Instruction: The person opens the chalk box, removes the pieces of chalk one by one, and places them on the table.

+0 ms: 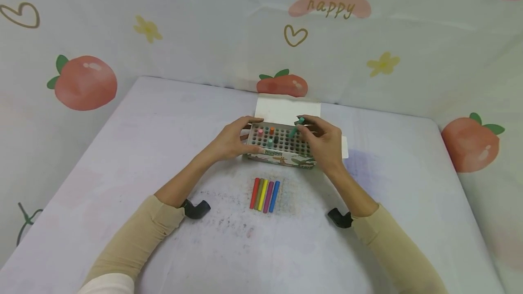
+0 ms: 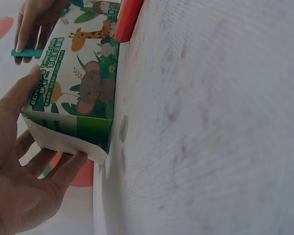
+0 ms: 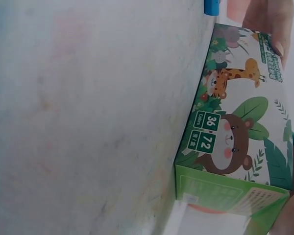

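The chalk box (image 1: 282,159) stands on the table with its white lid (image 1: 286,108) folded back and a grid of round holes on top. My left hand (image 1: 230,142) holds its left end, thumb (image 2: 27,88) at the front upper edge and fingers round the end flap (image 2: 63,142). Over the grid's right half, my right hand (image 1: 327,144) pinches a green chalk stick (image 1: 296,128) between thumb and fingers, tilted, its lower end at the holes. A pink chalk (image 1: 260,132), an orange chalk (image 1: 272,130) and a pale teal chalk (image 1: 270,142) stick up from the holes.
In front of the box lies a row of chalk sticks: red (image 1: 254,193), olive brown (image 1: 259,193), yellow (image 1: 263,195), purple (image 1: 268,197) and blue (image 1: 274,196). Chalk smudges mark the white tablecloth (image 1: 229,235). A fruit-print curtain (image 1: 212,49) hangs behind the table.
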